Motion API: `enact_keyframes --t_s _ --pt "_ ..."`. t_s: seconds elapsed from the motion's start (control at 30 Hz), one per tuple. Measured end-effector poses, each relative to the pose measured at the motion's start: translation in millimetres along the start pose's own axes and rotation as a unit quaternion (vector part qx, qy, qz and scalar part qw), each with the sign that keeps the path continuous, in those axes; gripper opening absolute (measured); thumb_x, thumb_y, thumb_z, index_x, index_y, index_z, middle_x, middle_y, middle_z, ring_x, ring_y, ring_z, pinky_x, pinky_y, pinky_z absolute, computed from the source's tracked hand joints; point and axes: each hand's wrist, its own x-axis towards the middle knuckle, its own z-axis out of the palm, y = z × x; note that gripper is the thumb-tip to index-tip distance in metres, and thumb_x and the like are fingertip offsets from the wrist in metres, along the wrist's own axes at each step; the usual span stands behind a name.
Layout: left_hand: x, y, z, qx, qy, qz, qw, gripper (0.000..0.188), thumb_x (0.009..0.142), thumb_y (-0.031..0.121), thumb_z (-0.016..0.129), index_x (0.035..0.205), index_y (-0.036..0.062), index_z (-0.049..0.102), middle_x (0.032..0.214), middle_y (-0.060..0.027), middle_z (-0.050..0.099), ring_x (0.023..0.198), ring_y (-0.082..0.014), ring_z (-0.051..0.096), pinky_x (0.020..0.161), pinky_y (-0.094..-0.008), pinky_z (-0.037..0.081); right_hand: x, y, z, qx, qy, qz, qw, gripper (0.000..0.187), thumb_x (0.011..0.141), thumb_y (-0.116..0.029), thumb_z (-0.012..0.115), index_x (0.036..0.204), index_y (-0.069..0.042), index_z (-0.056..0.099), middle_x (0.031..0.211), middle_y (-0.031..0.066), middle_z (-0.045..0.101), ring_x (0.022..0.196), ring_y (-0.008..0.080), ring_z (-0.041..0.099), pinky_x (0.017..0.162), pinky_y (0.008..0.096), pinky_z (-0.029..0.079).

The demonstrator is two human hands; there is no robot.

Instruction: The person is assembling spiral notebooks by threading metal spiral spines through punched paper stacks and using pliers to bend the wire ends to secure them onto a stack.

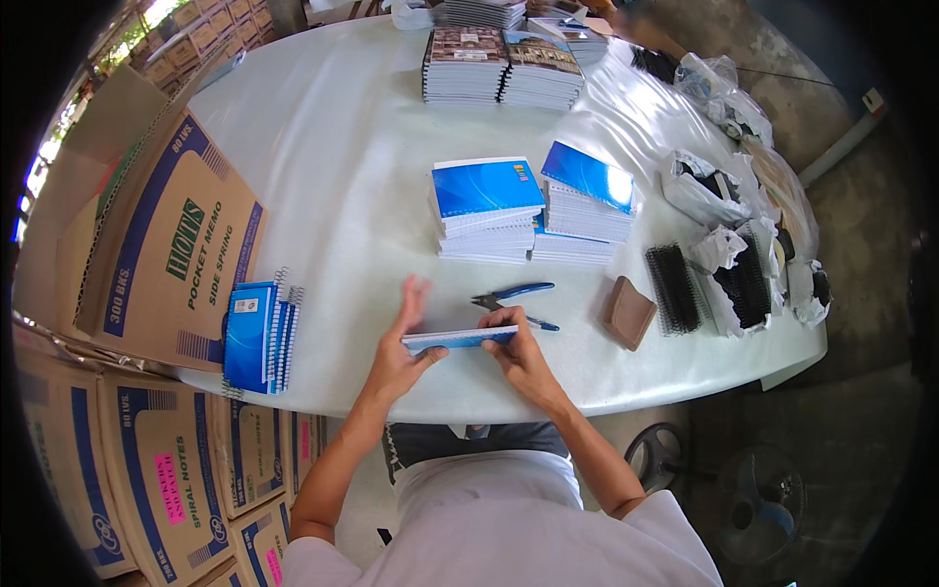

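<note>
Blue-covered oblong paper pad (460,338) is pinched by the right hand (520,350); the left hand (397,350), fingers spread loose, touches the left end; blue-handled pliers (516,293) lie farther off.

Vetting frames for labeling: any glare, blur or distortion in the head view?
Head view: glare whites out part of the top cover on the right blue stack; head view: raised fingers of the left hand look smeared, likely motion; head view: table edge looks bowed, image corners black.
</note>
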Motion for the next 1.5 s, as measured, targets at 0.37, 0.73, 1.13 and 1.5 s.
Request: enact_keyframes --t_s 0.37,0.73,1.13,1.5 --pt "24 41 49 0.577 -0.119 0.173 0.789 0.061 0.086 0.032 0.069 0.142 0.0181 0.05 0.136 -0.0059 0.06 0.12 -0.034 0.059 0.104 -0.0514 0.042 14 -44 -117 -0.339 0.136 -0.065 0.929 0.025 0.074 0.013 0.063 0.094 -0.001 0.064 0.092 0.0113 0.065 0.097 0.0276 0.064 0.087 0.0369 0.048" --pt "27 45 50 0.541 -0.131 0.168 0.814 0.056 0.09 0.039 0.064 0.139 0.0136 0.053 0.129 -0.0096 0.064 0.119 -0.035 0.06 0.103 -0.0516 0.042 18 -4 -261 -0.726 0.242 0.041 0.642 0.013 0.086 -0.017 0.066 0.089 -0.005 0.064 0.093 0.0164 0.062 0.089 0.0342 0.063 0.073 0.0466 0.049" --pt "30 52 50 0.591 -0.125 0.163 0.78 0.053 0.09 0.036 0.065 0.14 0.0221 0.053 0.128 -0.0038 0.065 0.121 -0.0352 0.057 0.107 -0.0595 0.033 -2 -92 -90 -0.29 0.02 -0.088 0.953 0.025 0.081 0.0 0.071 0.106 -0.004 0.067 0.089 0.0141 0.067 0.075 0.0298 0.065 0.066 0.0372 0.05" --pt "35 41 46 0.543 -0.149 0.13 0.816 0.055 0.088 0.039 0.063 0.14 0.0212 0.052 0.127 -0.0023 0.065 0.114 -0.0348 0.063 0.097 -0.0488 0.048 16 -68 -90 -0.204 -0.167 0.043 0.964 0.015 0.088 0.0 0.066 0.103 -0.002 0.069 0.093 0.01 0.068 0.082 0.0199 0.063 0.072 0.035 0.05"
